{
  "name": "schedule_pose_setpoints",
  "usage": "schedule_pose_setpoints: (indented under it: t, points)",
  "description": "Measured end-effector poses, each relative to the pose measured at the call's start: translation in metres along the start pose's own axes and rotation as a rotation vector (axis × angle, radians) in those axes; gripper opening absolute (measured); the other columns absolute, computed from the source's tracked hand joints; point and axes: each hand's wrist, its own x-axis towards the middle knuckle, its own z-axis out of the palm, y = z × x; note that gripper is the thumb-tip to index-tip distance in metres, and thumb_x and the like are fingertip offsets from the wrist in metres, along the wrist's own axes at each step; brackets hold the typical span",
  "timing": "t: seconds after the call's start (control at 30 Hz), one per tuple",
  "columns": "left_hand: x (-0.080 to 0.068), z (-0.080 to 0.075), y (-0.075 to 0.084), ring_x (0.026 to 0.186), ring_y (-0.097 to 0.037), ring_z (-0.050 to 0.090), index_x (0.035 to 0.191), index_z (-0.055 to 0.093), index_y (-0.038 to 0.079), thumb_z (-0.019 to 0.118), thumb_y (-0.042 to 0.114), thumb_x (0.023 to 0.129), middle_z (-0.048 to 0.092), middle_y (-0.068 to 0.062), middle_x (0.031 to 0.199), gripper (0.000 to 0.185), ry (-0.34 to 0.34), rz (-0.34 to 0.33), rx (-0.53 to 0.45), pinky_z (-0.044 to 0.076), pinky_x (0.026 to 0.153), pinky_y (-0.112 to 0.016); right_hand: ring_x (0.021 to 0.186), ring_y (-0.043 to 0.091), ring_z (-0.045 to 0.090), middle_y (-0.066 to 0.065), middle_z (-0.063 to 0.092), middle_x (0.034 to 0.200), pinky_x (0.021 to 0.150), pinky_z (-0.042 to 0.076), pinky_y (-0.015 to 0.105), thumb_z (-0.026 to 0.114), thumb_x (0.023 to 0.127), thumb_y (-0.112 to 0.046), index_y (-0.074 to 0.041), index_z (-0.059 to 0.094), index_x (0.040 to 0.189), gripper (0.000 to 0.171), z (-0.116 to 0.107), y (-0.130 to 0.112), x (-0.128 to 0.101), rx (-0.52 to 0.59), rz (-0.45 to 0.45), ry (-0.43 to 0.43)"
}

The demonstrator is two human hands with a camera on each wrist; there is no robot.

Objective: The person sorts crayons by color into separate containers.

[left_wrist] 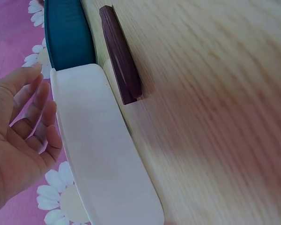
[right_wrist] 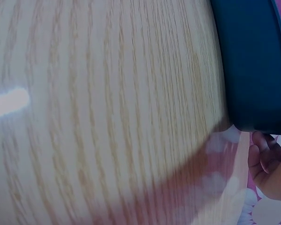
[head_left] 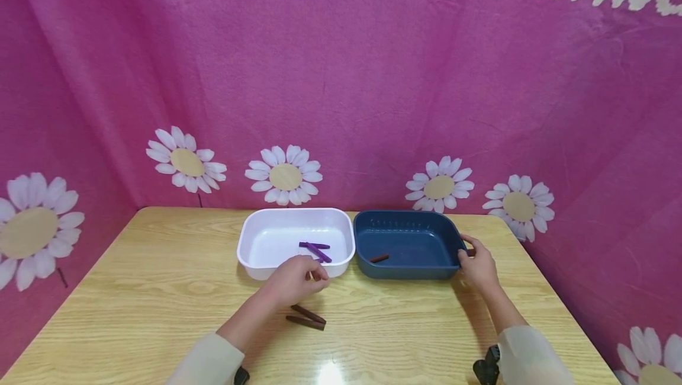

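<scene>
My left hand (head_left: 298, 280) hovers at the front rim of a white plastic tub (head_left: 256, 253), its fingers loosely bent and nothing between them. Inside that tub lie several purple crayon-like sticks (head_left: 318, 252), partly behind the hand. Two dark brown sticks (head_left: 306, 321) lie on the table below the left wrist; they show up close in the left wrist view as a faceted brown stick pair (left_wrist: 119, 51). My right hand (head_left: 479, 263) grips the right end of a dark blue tub (head_left: 410, 271), thumb at the rim. One brown stick (head_left: 379, 258) rests inside the blue tub.
The tubs stand side by side on a wood-grain table (head_left: 160, 290), near its back edge. A pink curtain (head_left: 341, 77) with white flowers hangs close behind and along both sides. Black wrist-worn gear (head_left: 487, 366) shows by the right sleeve.
</scene>
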Motion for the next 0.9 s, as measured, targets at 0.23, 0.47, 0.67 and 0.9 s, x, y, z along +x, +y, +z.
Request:
schedule_pose_setpoints:
  t: [0.23, 0.47, 0.67, 0.9]
  points:
    - [-0.013, -0.002, -0.001, 0.068, -0.004, 0.049, 0.084, 0.073, 0.014, 0.07, 0.018, 0.082, 0.063, 0.009, 0.074, 0.005, -0.002, -0.018, -0.014, 0.042, 0.062, -0.019, 0.065, 0.013, 0.057, 0.029, 0.059, 0.1, 0.056, 0.047, 0.02, 0.045, 0.092, -0.008, 0.001, 0.043, 0.135, 0.044, 0.0, 0.001, 0.001, 0.006, 0.004, -0.007]
    - [-0.025, -0.004, -0.009, 0.068, -0.001, 0.049, 0.082, 0.072, 0.013, 0.07, 0.018, 0.081, 0.062, 0.011, 0.073, 0.005, -0.018, 0.011, -0.007, 0.042, 0.062, -0.018, 0.076, 0.024, 0.058, 0.03, 0.058, 0.103, 0.058, 0.046, 0.021, 0.045, 0.094, -0.009, 0.001, 0.042, 0.136, 0.044, -0.002, -0.001, 0.0, 0.008, 0.007, -0.012]
    - [-0.038, -0.005, -0.017, 0.067, -0.002, 0.049, 0.08, 0.072, 0.013, 0.071, 0.018, 0.08, 0.062, 0.011, 0.071, 0.005, -0.063, 0.026, -0.019, 0.041, 0.061, -0.017, 0.069, 0.018, 0.057, 0.03, 0.057, 0.102, 0.056, 0.046, 0.021, 0.045, 0.093, -0.008, 0.002, 0.042, 0.136, 0.043, -0.002, -0.002, -0.001, 0.01, 0.005, -0.016]
    - [-0.051, -0.004, -0.026, 0.063, 0.0, 0.047, 0.079, 0.07, 0.012, 0.072, 0.016, 0.079, 0.06, 0.009, 0.069, 0.004, -0.106, -0.032, -0.049, 0.042, 0.058, -0.018, 0.081, 0.03, 0.058, 0.03, 0.058, 0.102, 0.059, 0.045, 0.021, 0.046, 0.093, -0.007, 0.002, 0.043, 0.135, 0.043, -0.001, -0.002, -0.002, -0.003, -0.003, -0.006]
